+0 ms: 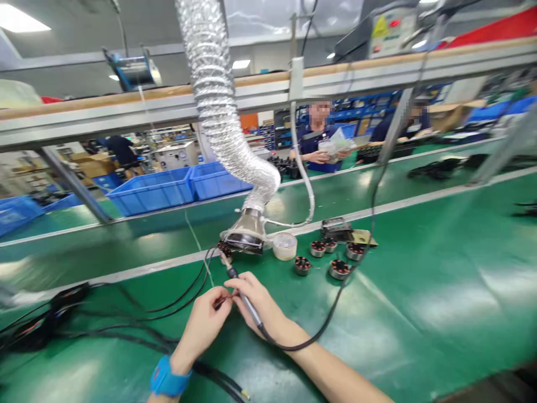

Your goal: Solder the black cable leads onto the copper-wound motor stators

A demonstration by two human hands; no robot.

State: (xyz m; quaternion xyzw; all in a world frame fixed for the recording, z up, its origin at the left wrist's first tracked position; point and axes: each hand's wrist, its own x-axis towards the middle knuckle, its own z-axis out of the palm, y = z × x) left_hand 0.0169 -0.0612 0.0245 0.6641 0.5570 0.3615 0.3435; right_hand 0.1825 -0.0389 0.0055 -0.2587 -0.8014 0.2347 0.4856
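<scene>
My right hand [260, 305] is closed round a soldering iron [248, 305], whose tip points up and left toward the fume hood's mouth. From the handle's rear, a black cable loops right and upward. Close beside it, my left hand [206, 318], with a blue wrist strap [169, 378], pinches a thin dark reddish wire [222, 300]. The fingertips of both hands nearly meet there. A pale thin strand [197, 238] hangs down to just behind my left hand. Near the iron's tip sits a small round motor part [225, 254], partly hidden by the iron.
A foil fume duct [213, 73] ends in a metal hood [245, 232] above the green bench [419, 302]. Right of it stand a round clear tub [285, 246] and several motor stators [339, 269]. Black cables [138, 330] lie left. Blue bins [153, 190] and a co-worker [321, 134] are beyond.
</scene>
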